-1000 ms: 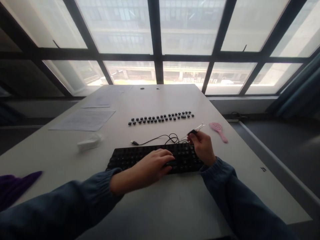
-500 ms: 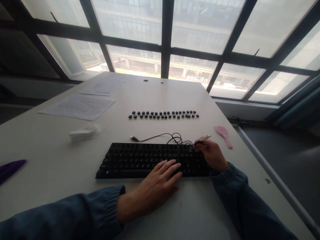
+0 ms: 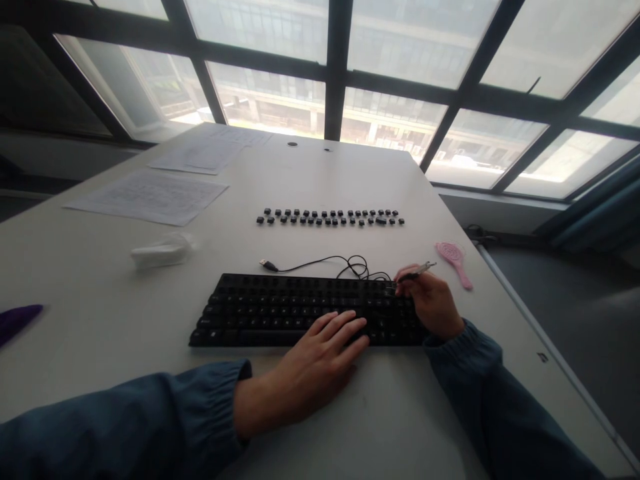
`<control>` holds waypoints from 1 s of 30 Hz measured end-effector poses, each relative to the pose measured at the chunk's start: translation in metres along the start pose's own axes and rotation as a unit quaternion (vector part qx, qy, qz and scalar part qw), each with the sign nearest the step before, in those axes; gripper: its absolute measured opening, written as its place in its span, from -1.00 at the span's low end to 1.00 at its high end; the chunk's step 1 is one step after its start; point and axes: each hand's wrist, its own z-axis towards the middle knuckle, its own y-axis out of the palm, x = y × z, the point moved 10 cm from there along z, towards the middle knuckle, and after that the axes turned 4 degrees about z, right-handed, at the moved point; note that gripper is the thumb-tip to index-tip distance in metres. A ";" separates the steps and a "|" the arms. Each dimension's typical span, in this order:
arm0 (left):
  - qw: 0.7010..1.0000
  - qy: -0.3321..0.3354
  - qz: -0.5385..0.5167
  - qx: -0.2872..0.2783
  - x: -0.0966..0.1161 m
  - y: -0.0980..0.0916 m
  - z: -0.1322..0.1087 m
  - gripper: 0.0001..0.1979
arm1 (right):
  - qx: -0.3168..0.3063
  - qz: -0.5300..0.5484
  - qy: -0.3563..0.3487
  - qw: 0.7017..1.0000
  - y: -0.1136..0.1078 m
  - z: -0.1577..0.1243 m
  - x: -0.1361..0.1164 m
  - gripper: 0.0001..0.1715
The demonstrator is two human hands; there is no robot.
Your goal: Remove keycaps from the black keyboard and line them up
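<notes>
A black keyboard (image 3: 265,321) lies on the white table in front of me, and its upper rows look bare of keycaps. My left hand (image 3: 325,357) rests flat on its lower middle, fingers stretched out. Over the upper right part of the keyboard, my right hand (image 3: 433,300) pinches a small keycap puller (image 3: 419,271) with a dark middle and metal prongs pointing up and right. The puller's lower end is close to the top-row keys; whether it grips one is too small to tell. Beyond the keyboard, several loose black keycaps (image 3: 320,221) stand in two rows.
Behind the keyboard a black cable (image 3: 313,263) loops and ends in a USB plug. A pink hairbrush (image 3: 454,265) lies at right. On the left are a clear plastic bag (image 3: 163,251), printed sheets (image 3: 150,197) and a purple item (image 3: 17,322). Large windows face the table's far edge.
The whole view has shifted slightly with my head. My left hand stays flat on the keyboard, and my right hand still holds the keycap puller at the upper right keys.
</notes>
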 end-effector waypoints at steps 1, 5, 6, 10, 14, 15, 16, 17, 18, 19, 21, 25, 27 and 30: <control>1.000 -0.001 0.000 -0.001 0.000 0.000 0.000 -0.55 | -0.002 0.001 -0.005 1.000 0.001 0.000 0.000 -0.78; 1.000 -0.008 -0.001 0.000 0.000 0.000 0.001 -0.55 | -0.021 0.001 -0.021 1.000 0.008 0.002 -0.001 -0.77; 1.000 -0.009 -0.002 0.001 0.000 0.000 0.001 -0.56 | -0.028 -0.001 -0.024 0.999 0.010 0.003 -0.002 -0.77; 1.000 -0.010 -0.002 0.008 0.000 -0.001 0.002 -0.56 | -0.045 -0.015 -0.033 0.998 0.015 0.004 -0.002 -0.75; 1.000 -0.010 0.003 0.012 0.001 -0.002 0.003 -0.57 | -0.056 -0.029 -0.045 0.997 0.017 0.005 -0.005 -0.77; 1.000 -0.008 0.005 0.011 0.001 -0.003 0.004 -0.58 | -0.063 -0.033 -0.047 0.996 0.018 0.005 -0.006 -0.78; 1.000 -0.007 0.008 0.012 0.001 -0.004 0.005 -0.60 | -0.069 -0.037 -0.047 0.996 0.019 0.005 -0.006 -0.79; 1.000 -0.006 0.011 0.012 0.002 -0.005 0.005 -0.63 | -0.074 -0.041 -0.047 0.995 0.020 0.005 -0.007 -0.80; 1.000 -0.006 0.014 0.013 0.002 -0.006 0.006 -0.65 | -0.078 -0.044 -0.044 0.995 0.021 0.005 -0.007 -0.81; 1.000 -0.006 0.017 0.016 0.002 -0.008 0.008 -0.68 | -0.083 -0.049 -0.042 0.995 0.022 0.005 -0.006 -0.82; 1.000 -0.006 0.021 0.021 0.003 -0.012 0.011 -0.73 | -0.091 -0.059 -0.033 0.994 0.025 0.005 -0.005 -0.81; 1.000 -0.002 0.011 0.029 0.007 -0.014 0.023 -0.67 | -0.074 -0.075 -0.018 0.994 0.022 0.005 0.000 -0.80; 1.000 0.005 0.007 0.023 0.009 -0.008 0.028 -0.57 | -0.057 -0.080 -0.008 0.995 0.019 0.005 0.003 -0.81; 1.000 0.011 0.009 0.010 0.009 0.003 0.033 -0.48 | -0.035 -0.086 -0.005 0.996 0.017 0.003 0.003 -0.81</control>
